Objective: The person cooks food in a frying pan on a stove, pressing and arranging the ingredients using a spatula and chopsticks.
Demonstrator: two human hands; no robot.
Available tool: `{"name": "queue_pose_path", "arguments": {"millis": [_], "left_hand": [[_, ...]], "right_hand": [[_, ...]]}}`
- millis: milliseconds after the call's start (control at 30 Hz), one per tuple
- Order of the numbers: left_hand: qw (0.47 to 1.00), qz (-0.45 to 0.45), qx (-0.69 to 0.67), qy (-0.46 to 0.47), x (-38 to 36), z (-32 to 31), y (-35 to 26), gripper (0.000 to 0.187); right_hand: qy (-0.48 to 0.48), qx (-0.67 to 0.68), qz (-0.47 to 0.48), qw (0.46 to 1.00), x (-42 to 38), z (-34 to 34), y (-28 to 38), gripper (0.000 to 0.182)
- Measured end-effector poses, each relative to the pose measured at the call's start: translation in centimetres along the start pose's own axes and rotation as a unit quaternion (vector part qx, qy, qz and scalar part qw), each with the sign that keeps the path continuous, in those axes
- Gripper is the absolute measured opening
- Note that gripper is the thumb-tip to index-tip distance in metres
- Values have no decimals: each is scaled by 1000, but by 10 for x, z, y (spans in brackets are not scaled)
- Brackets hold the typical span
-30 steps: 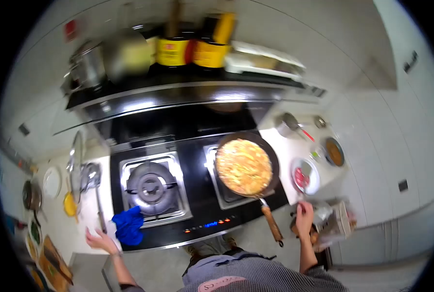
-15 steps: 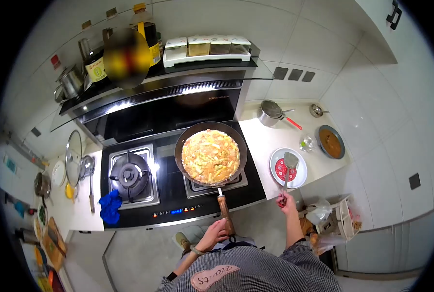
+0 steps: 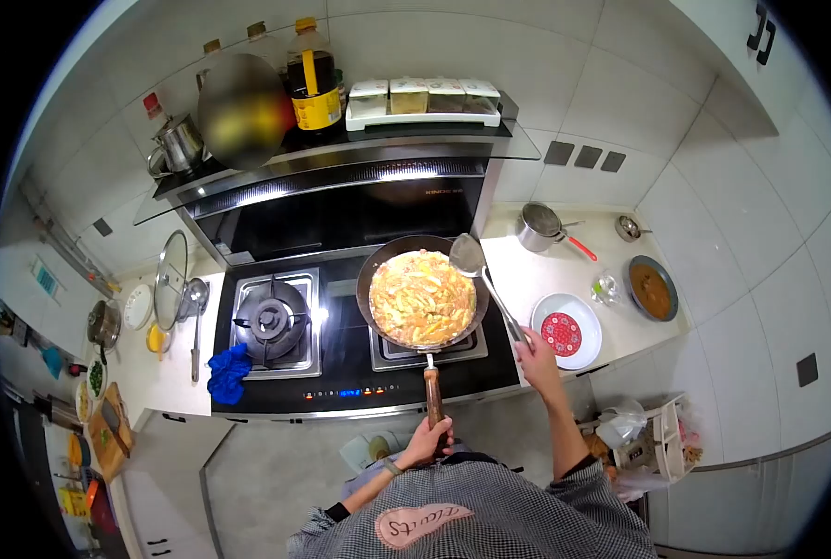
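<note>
My left hand (image 3: 427,440) is wrapped round the wooden handle (image 3: 434,399) of a dark frying pan (image 3: 367,296). The pan stands over the right burner and holds an orange and yellow egg-like food (image 3: 423,296). In my right hand (image 3: 537,359) is the handle of a metal spatula (image 3: 467,255), whose broad head is over the pan's upper right rim. Whether the head touches the food cannot be told. A white plate (image 3: 590,345) with a red patterned centre lies on the counter beside my right hand.
At the left burner (image 3: 270,320) lies a blue cloth (image 3: 228,374). A strainer pot (image 3: 539,226) and a grey bowl of brown sauce (image 3: 653,289) stand on the right counter. A glass lid (image 3: 170,279) and a ladle (image 3: 196,321) are at left. Bottles and a seasoning rack (image 3: 423,104) line the shelf.
My right hand has lifted the spatula from the plate and moved it left to the pan's edge. My left hand has closed round the pan handle. The view has shifted slightly.
</note>
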State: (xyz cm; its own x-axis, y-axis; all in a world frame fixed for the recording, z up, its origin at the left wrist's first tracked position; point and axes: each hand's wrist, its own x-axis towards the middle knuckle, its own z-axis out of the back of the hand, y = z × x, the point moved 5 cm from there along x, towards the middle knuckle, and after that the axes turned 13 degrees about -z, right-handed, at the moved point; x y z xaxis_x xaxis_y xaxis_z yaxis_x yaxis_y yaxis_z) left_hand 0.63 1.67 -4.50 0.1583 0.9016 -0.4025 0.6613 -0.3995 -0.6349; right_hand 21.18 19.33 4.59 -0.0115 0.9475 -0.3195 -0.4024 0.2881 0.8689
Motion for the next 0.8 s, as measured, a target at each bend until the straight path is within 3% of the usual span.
{"name": "queue_pose_path", "arguments": {"millis": [67, 200, 367, 467, 667, 800], "left_hand": [[1000, -3, 5, -5, 2, 2, 1, 17], [1000, -6, 29, -6, 1, 9, -3, 20], [997, -34, 62, 26, 1, 11, -9, 21], [997, -27, 68, 27, 1, 10, -12, 21], [998, 11, 53, 40, 4, 15, -8, 20], [998, 50, -34, 8, 4, 16, -9, 19]], "right_hand": [[-116, -193, 106, 969, 0, -15, 45, 35], [-143, -333, 63, 930, 32, -46, 84, 33], [-118, -325, 96, 933, 70, -85, 107, 29], [-70, -381, 163, 907, 75, -110, 118, 25], [-32, -416, 262, 870, 38, -123, 126, 24], [-9, -428, 314, 848, 15, -108, 116, 24]]}}
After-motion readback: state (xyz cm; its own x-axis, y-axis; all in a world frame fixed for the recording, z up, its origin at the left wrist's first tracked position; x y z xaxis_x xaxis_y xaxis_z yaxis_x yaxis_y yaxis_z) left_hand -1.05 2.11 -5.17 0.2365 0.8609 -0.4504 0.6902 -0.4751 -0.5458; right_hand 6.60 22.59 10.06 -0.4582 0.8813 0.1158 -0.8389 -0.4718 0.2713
